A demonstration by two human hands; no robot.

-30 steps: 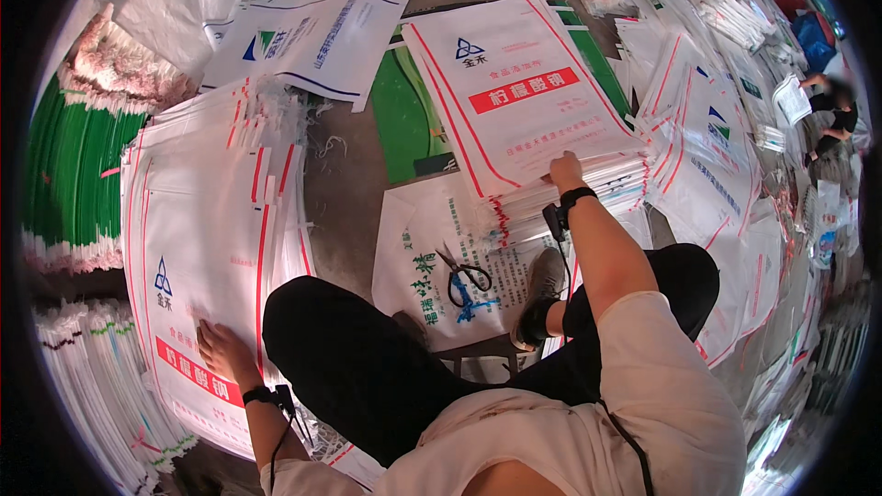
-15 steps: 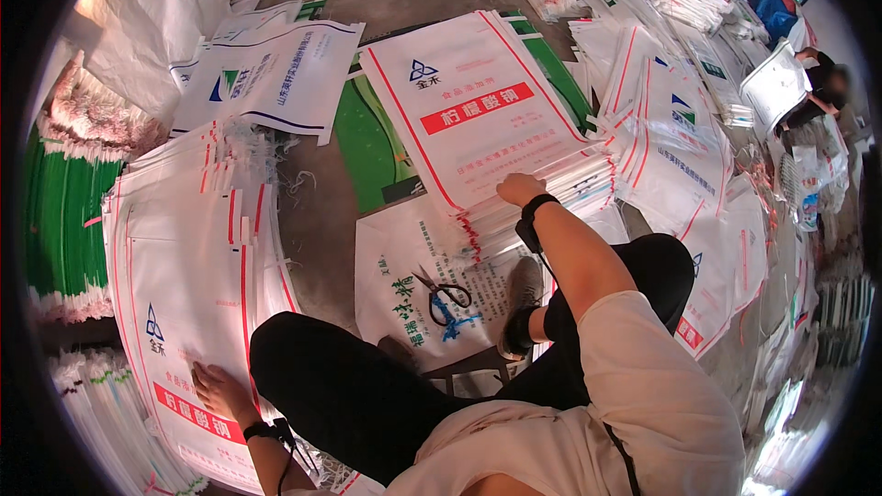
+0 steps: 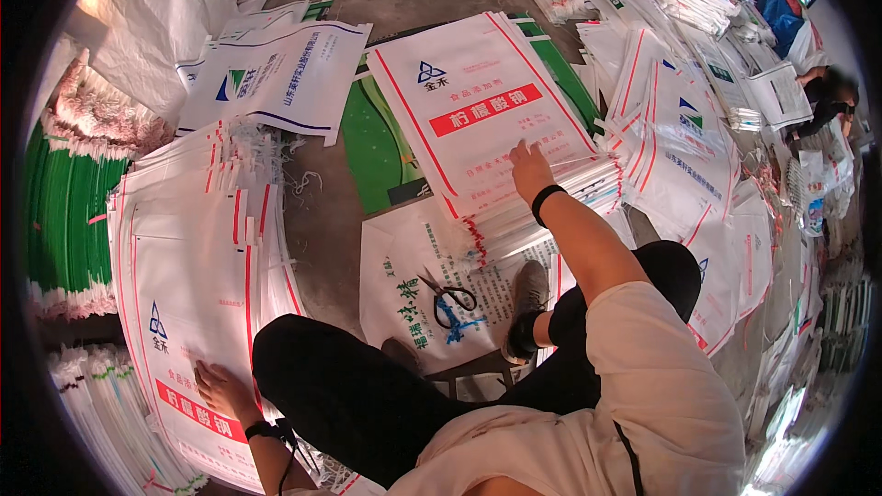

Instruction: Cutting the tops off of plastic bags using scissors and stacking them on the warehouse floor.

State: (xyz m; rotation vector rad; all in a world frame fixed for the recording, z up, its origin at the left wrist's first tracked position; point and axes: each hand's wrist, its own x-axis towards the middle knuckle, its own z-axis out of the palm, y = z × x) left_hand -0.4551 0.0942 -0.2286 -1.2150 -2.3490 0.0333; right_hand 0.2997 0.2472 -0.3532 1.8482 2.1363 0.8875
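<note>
My left hand (image 3: 223, 390) lies with its fingers stretched out on the left stack of white woven bags (image 3: 188, 285), which carry red stripes and a blue emblem. In front of me, my right hand (image 3: 530, 170) rests on the top bag of another stack of white woven bags (image 3: 478, 64) of the same print, fingers extended and apart. Between my feet, a pair of dark-handled scissors (image 3: 447, 298) with a blue strip tied to it lies on a white bag with green print (image 3: 390, 253).
Green bags (image 3: 377, 142) lie under the middle stack. Green bundles (image 3: 73, 211) stand at the far left. More white bags (image 3: 684, 147) fan out on the right, and a blue-printed bag (image 3: 276, 73) lies behind the left stack. Another person (image 3: 827, 96) is at the far right.
My right hand has moved from the near edge of the middle stack farther onto its top bag, and its curled fingers have straightened. My left hand stays in place.
</note>
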